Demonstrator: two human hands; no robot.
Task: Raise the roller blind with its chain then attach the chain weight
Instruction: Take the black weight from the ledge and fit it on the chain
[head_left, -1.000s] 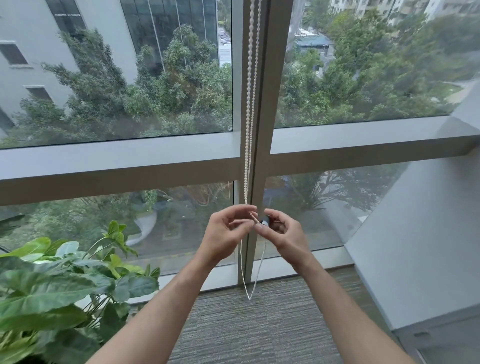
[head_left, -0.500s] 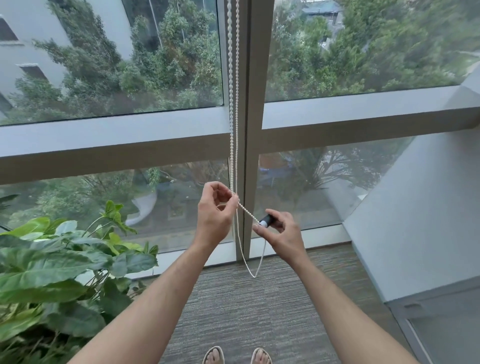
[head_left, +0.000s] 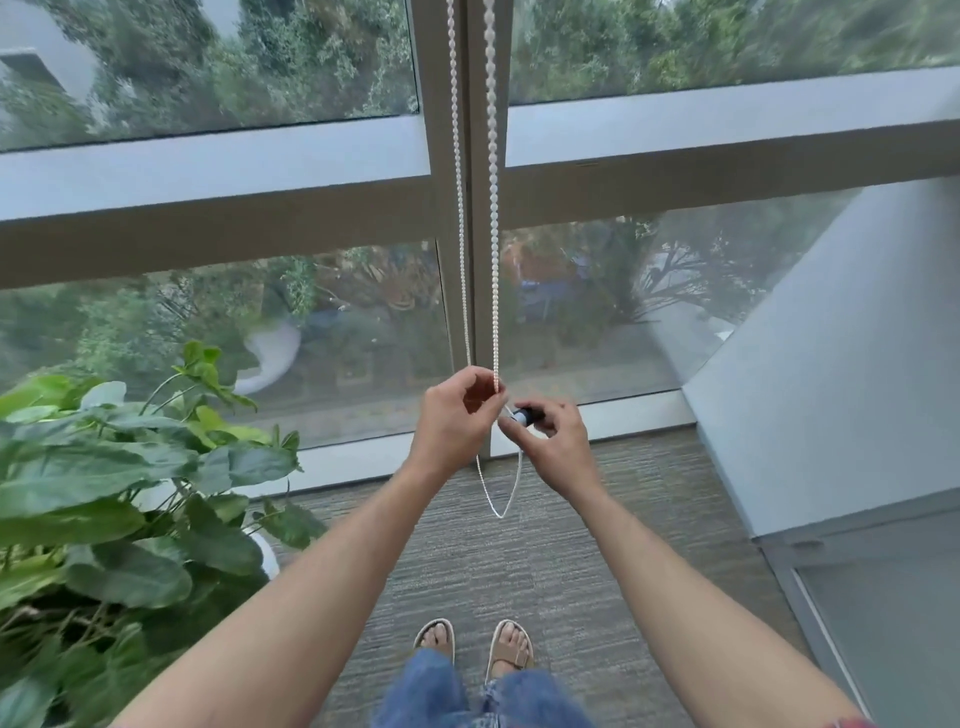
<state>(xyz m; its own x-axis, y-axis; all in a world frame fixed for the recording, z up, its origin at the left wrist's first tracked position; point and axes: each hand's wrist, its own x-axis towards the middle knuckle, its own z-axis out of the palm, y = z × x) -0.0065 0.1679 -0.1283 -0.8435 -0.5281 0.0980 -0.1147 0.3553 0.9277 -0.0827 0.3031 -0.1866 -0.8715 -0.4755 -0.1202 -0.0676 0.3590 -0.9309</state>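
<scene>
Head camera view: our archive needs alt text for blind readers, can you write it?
A person's left hand pinches a white beaded blind chain hanging before a grey window frame, while the right hand holds a small dark cylindrical chain weight against it. A leafy green potted plant stands at left on grey carpet.

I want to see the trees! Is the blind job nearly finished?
Nearly. No blind covers the glass in view, so raising looks done. Now the left hand pinches the chain while the right hand holds the weight against it. Left: fastening the weight on.
</scene>
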